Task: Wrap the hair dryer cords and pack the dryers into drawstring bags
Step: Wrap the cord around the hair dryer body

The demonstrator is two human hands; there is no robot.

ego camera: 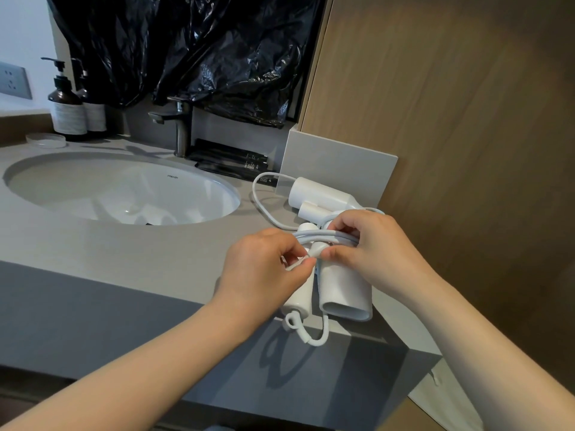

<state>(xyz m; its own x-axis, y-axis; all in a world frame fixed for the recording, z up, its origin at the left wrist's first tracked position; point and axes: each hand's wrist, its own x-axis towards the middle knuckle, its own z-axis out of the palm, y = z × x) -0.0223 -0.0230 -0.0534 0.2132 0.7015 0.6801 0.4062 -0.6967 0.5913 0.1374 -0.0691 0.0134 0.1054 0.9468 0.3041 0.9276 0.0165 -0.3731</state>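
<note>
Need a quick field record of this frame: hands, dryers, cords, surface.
left hand: pinches the end of the near cord
right hand: grips the near cord's loops on the near dryer
near dryer: at the counter edge, cord looped around it
far dryer: lies behind, untouched
far cord: loose, not wrapped
sink: left of both dryers
drawstring bags: none plainly visible

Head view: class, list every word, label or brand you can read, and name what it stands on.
No text reads clearly.
The brand mark on the sink wall: too small.
Labels on the two pump bottles: blurred.
White print on the black sachets: too small.
</note>
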